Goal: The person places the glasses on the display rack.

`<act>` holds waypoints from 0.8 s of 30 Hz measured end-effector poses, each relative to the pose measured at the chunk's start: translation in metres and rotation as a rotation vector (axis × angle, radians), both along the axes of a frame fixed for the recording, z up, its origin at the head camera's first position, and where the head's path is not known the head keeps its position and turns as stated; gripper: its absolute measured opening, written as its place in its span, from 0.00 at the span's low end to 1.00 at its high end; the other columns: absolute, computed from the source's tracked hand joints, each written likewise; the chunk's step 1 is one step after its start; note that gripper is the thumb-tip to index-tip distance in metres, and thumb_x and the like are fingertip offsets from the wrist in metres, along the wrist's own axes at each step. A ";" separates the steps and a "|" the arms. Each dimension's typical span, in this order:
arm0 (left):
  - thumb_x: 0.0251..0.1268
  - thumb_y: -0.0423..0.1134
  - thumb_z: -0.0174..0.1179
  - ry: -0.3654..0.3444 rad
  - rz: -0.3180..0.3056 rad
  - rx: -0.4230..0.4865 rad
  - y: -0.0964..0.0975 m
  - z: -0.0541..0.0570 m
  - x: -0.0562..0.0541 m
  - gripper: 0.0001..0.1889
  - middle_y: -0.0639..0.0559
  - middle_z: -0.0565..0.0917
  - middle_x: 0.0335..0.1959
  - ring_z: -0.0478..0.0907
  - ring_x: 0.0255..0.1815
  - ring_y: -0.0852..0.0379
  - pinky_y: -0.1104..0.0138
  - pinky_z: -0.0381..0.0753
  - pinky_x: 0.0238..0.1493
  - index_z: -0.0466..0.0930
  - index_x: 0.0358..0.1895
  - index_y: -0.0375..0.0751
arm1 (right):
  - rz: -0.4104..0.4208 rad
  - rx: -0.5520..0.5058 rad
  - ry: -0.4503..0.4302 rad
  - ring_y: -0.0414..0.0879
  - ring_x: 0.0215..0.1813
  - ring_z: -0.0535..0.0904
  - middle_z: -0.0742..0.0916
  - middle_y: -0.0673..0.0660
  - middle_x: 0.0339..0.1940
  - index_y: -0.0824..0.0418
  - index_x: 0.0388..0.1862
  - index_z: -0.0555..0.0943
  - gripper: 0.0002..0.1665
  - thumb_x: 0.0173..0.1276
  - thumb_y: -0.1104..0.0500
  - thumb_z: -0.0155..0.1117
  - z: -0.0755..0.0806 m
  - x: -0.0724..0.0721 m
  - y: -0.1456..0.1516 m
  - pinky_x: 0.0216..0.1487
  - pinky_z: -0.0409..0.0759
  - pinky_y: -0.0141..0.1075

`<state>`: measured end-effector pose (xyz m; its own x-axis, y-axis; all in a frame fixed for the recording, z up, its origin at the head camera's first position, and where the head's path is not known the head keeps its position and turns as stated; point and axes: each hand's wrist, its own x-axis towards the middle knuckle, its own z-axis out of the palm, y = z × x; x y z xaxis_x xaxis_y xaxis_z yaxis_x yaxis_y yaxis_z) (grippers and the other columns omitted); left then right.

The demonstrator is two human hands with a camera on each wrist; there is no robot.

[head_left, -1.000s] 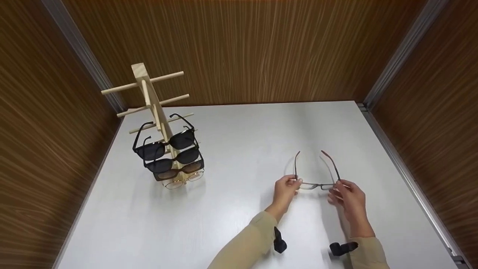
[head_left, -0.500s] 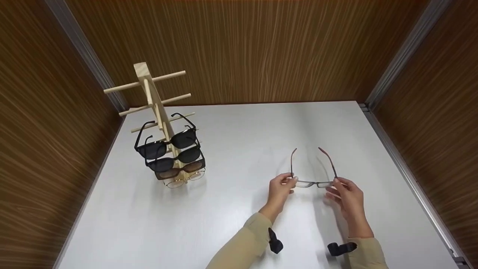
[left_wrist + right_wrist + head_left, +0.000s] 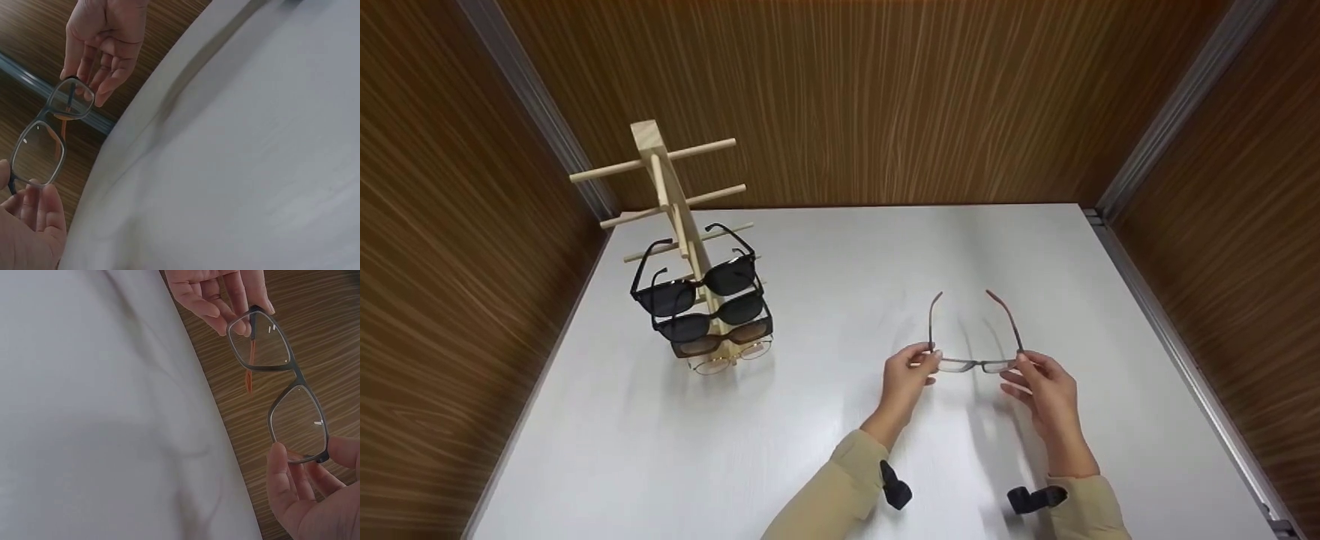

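A pair of eyeglasses (image 3: 978,364) with a dark frame, clear lenses and reddish temple tips is held above the white table. Its temples are unfolded and point away from me. My left hand (image 3: 905,381) pinches the left end of the frame near the hinge. At the opposite end, the thumb and fingers of my right hand (image 3: 1049,388) grip the other hinge corner. Both lenses of the eyeglasses (image 3: 39,119) show in the left wrist view, and the orange-red inner side of a temple is visible through them. The right wrist view shows the same eyeglasses (image 3: 298,377) between both hands.
At the left stands a wooden eyewear rack (image 3: 647,139) with several pegs. Black sunglasses (image 3: 667,298), more dark sunglasses (image 3: 741,309), a brown-lensed pair (image 3: 701,346) and thin gold-rimmed glasses (image 3: 712,367) hang on it. Wood-grain panels (image 3: 885,105) enclose the white table (image 3: 825,255).
Both hands have shifted left together with the eyeglasses, and slightly farther from me. Their hold on the frame stays the same. The rack shifts only slightly in the view.
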<state>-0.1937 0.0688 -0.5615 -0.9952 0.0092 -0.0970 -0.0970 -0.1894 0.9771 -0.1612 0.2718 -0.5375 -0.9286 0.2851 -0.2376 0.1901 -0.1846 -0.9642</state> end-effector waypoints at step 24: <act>0.60 0.39 0.63 0.021 -0.034 -0.051 -0.049 0.036 0.001 0.14 0.51 0.81 0.31 0.81 0.31 0.58 0.65 0.81 0.33 0.81 0.46 0.36 | 0.075 -0.014 0.097 0.52 0.40 0.84 0.81 0.62 0.41 0.66 0.50 0.73 0.21 0.65 0.54 0.62 0.022 -0.003 -0.032 0.41 0.81 0.41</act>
<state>-0.1930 0.0197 -0.5252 -0.9963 0.0389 -0.0770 -0.0816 -0.1361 0.9873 -0.1643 0.2397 -0.5152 -0.9660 0.2116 -0.1488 0.1093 -0.1875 -0.9762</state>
